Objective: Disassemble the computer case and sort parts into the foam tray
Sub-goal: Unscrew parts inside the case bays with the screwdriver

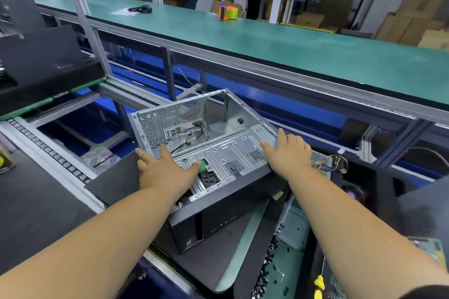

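Observation:
A stripped grey metal computer case [218, 143] with a black front panel [206, 223] lies tilted, open side up, in the middle of the view. Loose cables [194, 138] lie inside it near the rear panel. My left hand [167, 167] lies on the case's left near edge with spread fingers, one finger near a green part [202, 166]. My right hand [286, 153] holds the case's right edge, thumb on the inner plate and fingers over the side. A dark foam tray [114, 177] lies under the case to the left.
A green conveyor belt [291, 41] runs across the back, with an orange tape dispenser [227, 12] on it. Black panels [41, 65] are stacked at left. A power supply with coloured wires [328, 165] sits at right. Screws [269, 262] and a yellow screwdriver [319, 284] lie near the bottom.

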Demonstrator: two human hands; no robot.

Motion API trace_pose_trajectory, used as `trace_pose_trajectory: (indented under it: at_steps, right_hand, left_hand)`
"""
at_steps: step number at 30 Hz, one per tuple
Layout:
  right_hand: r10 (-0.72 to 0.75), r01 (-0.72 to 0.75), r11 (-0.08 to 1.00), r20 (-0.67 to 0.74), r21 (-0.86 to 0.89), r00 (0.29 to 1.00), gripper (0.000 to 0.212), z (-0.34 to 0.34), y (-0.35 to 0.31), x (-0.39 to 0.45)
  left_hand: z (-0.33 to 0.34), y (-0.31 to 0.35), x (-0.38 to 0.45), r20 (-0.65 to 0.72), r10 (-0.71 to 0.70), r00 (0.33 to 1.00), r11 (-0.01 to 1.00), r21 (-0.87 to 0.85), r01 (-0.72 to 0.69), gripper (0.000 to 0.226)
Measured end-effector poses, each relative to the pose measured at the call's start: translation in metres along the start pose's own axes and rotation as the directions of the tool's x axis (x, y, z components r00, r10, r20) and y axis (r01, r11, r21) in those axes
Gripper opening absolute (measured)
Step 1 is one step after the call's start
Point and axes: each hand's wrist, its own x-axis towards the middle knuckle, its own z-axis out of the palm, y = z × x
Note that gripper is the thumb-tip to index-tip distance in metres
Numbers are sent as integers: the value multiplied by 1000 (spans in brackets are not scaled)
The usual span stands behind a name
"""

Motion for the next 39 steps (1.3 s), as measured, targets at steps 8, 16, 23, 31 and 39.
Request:
trace_pose_trajectory:
  at_steps: [8,16,23,31,39]
  right_hand:
    - [93,-93,996,-4,3,996,87,4,-20,-6]
    - [204,-204,978,-26,-36,979,86,5,-44,-16]
    - [325,-325,945,-17,-29,946,85,8,-69,-30]
    - [503,-503,865,-18,0,864,89,12,-94,-62]
    - [542,-542,840,2,-4,840,104,4,-134,-98]
  left_hand:
    - [-6,-11,30,51,79,996,991,101,-84,119]
    - [-11,-24,62,82,178,981,973,132,-187,121]
    - [-22,-39,95,146,316,938,938,99,-331,119]
    - [-30,-47,131,229,479,847,854,100,-510,119]
    - [-43,-55,170,291,571,768,785,80,-614,127]
